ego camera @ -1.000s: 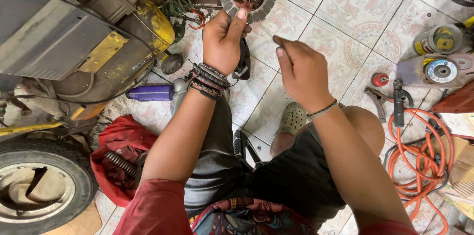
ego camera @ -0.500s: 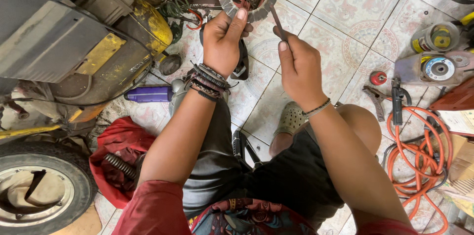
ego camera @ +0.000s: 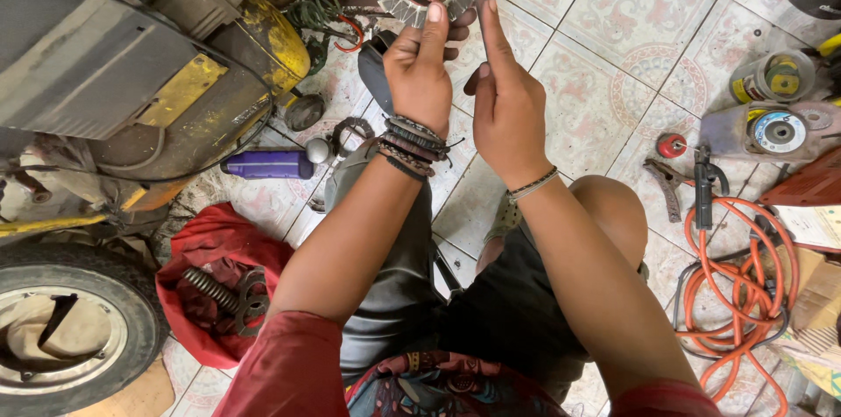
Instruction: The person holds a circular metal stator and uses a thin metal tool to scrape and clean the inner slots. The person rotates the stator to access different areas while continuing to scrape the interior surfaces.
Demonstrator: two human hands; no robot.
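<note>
My left hand (ego camera: pixel 420 75) grips the lower rim of a grey toothed ring-shaped disc (ego camera: pixel 405 2), thumb pressed up against it, held over the tiled floor. Several bracelets circle that wrist. My right hand (ego camera: pixel 506 106) is right beside it, its index finger stretched up to the disc's lower right edge; whether something thin is pinched in its curled fingers I cannot tell. The disc's top is cut off by the frame. I am seated, knees bent below the hands.
A yellow and grey machine body (ego camera: pixel 131 75) fills the left, with a tyre (ego camera: pixel 70 329) at lower left. A red cloth (ego camera: pixel 215 286) holds a spring and metal parts. A purple can (ego camera: pixel 263 164), pliers (ego camera: pixel 667 185), an angle grinder (ego camera: pixel 771 130) and an orange cable (ego camera: pixel 745 286) lie around.
My right hand has risen from below and right of the disc to beside my left hand, its finger now at the disc's rim. The left hand kept its hold.
</note>
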